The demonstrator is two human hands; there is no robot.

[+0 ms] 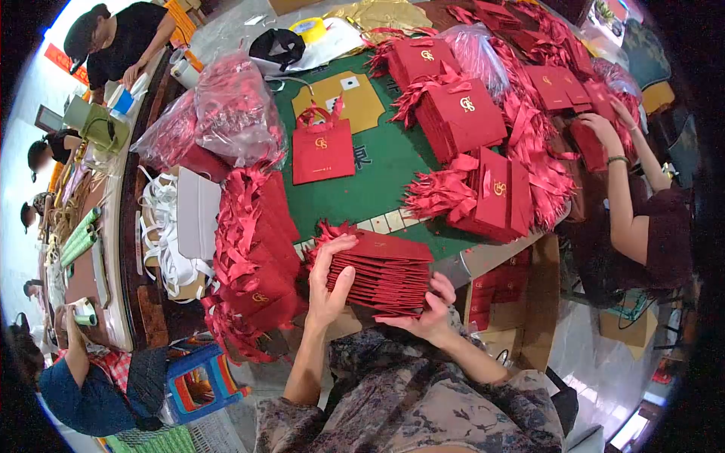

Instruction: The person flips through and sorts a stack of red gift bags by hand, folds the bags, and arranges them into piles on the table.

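My left hand (330, 281) presses against the left side of a thick stack of flat red paper bags (381, 273) at the table's near edge. On the stack's right side is my right hand (429, 311), its fingers against the lower right corner. Red ribbons stick out at the stack's upper left. Beyond it, a single red bag (323, 155) with gold lettering and ribbon handles lies on the green table mat (377, 189). A long pile of red bags with ribbons (257, 264) runs along the left.
More red bag stacks (462, 117) stand at the right. A plastic sack (234, 113), white ribbons (162, 226) and yellow tape (308, 30) lie around. A co-worker's hands (604, 128) touch bags at the right. An open carton (529, 294) stands below the table edge.
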